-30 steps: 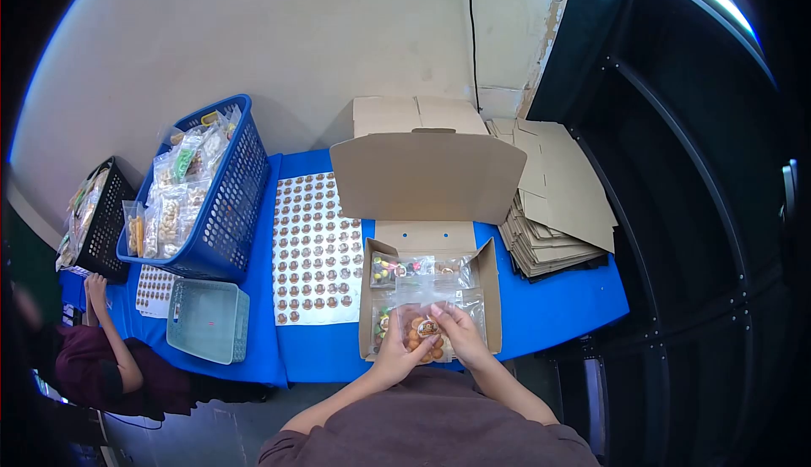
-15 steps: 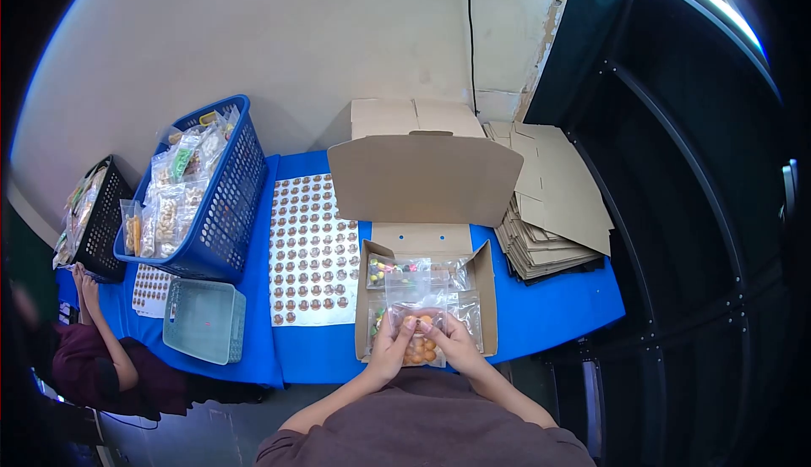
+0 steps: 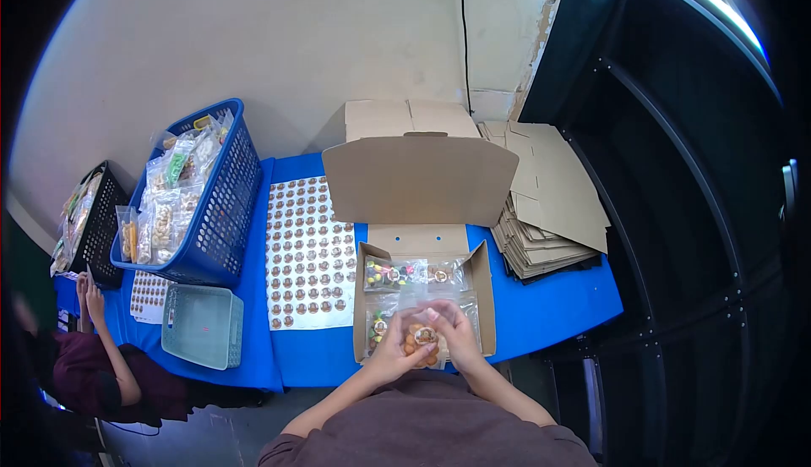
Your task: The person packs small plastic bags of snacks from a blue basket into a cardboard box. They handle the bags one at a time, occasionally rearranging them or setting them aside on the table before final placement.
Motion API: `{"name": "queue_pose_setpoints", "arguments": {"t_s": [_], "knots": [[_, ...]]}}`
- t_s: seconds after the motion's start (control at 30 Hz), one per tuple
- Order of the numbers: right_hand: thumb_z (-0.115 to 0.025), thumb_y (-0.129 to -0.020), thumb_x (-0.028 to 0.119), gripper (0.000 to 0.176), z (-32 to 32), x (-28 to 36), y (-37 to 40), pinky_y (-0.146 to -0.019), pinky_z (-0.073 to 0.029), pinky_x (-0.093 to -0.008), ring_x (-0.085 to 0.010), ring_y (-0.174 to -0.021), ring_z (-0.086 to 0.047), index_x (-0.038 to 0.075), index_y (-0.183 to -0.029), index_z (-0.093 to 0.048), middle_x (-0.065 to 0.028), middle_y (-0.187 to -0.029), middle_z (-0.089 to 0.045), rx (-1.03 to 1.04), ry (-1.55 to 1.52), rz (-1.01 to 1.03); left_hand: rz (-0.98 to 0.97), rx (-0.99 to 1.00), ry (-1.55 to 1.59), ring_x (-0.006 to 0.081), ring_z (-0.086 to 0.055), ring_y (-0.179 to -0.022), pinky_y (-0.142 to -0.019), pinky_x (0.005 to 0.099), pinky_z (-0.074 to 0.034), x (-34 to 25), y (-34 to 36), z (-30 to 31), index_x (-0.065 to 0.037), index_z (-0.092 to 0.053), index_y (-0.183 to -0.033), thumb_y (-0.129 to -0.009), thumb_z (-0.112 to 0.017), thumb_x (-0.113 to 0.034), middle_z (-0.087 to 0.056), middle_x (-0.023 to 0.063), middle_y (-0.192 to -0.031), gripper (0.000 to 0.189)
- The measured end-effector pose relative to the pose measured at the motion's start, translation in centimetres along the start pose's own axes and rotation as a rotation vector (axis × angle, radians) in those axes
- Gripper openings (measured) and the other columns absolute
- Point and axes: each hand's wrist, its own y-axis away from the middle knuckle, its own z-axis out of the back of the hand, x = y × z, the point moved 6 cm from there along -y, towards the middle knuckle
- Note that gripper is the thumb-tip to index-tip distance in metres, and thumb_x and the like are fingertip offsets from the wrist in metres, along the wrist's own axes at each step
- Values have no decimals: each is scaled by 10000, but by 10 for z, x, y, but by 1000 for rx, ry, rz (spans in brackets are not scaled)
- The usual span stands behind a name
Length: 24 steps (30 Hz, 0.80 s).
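Observation:
An open cardboard box [image 3: 484,298] stands on the blue table [image 3: 549,298], its lid up at the back. Clear snack bags [image 3: 397,274] lie inside it. My left hand [image 3: 390,349] and my right hand [image 3: 452,332] both grip a clear bag of orange snacks [image 3: 420,338] with a round sticker on it, held over the box's near end. A bag with coloured sweets lies at the box's far left.
A sheet of round stickers [image 3: 308,251] lies left of the box. Further left stand a blue basket [image 3: 215,213] full of snack bags, a teal tray [image 3: 203,325] and a black basket [image 3: 97,222]. Flat cardboard sheets [image 3: 549,213] are stacked at right. Another person [image 3: 93,365] sits at far left.
My hands have turned and shifted the orange snack bag a little over the box's near end. The person at far left has drawn their hands closer together.

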Motion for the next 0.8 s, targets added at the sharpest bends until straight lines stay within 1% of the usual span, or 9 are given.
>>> {"name": "queue_pose_setpoints", "arguments": {"t_s": [0.23, 0.3, 0.37, 0.4, 0.53, 0.63, 0.67, 0.73, 0.8], "knots": [[-662, -860, 83, 69, 17, 15, -9, -921, -443, -309, -152, -1052, -559, 34, -908, -652, -107, -1176, -582, -94, -147, 129, 24, 16, -122, 224, -502, -1143, -962, 368, -422, 0, -1, 7, -55, -241, -1351, -818, -706, -114, -496, 133, -1176, 710], [-627, -876, 61, 53, 5, 24, -4, -893, -459, -314, -180, -1043, -572, 15, -874, -654, -126, -1187, -578, 40, 138, 274, -23, -55, -235, 219, -486, -1161, -977, 372, -404, -3, -5, 17, -63, -274, -1334, -813, -713, -122, -503, 131, -1171, 684], [-617, -883, 69, 85, 0, 17, -2, -907, -447, -317, -183, -1084, -551, 10, -902, -675, -132, -1176, -593, 99, 240, 249, -153, -175, -31, 229, -536, -1108, -973, 360, -409, -6, -10, 31, -86, -317, -1277, -809, -724, -157, -503, 143, -1171, 624], [-609, -892, 82, 119, -5, 17, 0, -906, -443, -314, -179, -1094, -543, 9, -954, -678, -135, -1160, -602, 131, 231, 220, -112, -246, 97, 194, -562, -1051, -1066, 404, -298, -8, -11, 36, -83, -482, -1100, -829, -702, -181, -585, 126, -1108, 363], [-539, -945, 198, 260, -12, 27, 5, -961, -400, -340, -195, -1086, -537, 46, -1115, -665, -107, -1165, -627, 220, 303, 203, -98, -264, -56, 161, -601, -958, -1133, 500, -72, -17, -13, 58, -80, -595, -726, -845, -683, -187, -675, 38, -882, 183], [-493, -967, 212, 299, -17, 43, 7, -953, -406, -345, -195, -1075, -537, 51, -1176, -632, -95, -1178, -624, 301, 379, 235, -13, -202, 97, 170, -598, -988, -1133, 499, -67, -6, -15, 61, -86, -621, -793, -898, -617, -227, -674, 52, -913, 176], [-470, -976, 216, 318, -18, 46, 7, -948, -410, -348, -193, -1069, -537, 49, -1207, -612, -89, -1180, -624, 332, 378, 241, -13, -200, 97, 170, -598, -988, -1133, 499, -67, -5, -15, 63, -86, -621, -793, -898, -617, -227, -674, 52, -913, 176], [-459, -982, 213, 332, -10, 49, 9, -945, -414, -341, -188, -1057, -544, 29, -1225, -591, -96, -1188, -619, 314, 363, 226, -85, -127, -90, 134, -575, -977, -914, 306, -419, -12, -18, 63, -47, -610, -920, -968, -504, -186, -650, 82, -1010, 180], [-449, -987, 210, 346, 4, 56, 8, -941, -417, -334, -183, -1044, -551, 10, -1242, -570, -102, -1197, -613, 303, 350, 216, -96, -214, -11, 132, -572, -974, -901, 302, -420, -25, -17, 70, -42, -608, -967, -979, -474, -201, -649, 81, -1008, 207]]}}
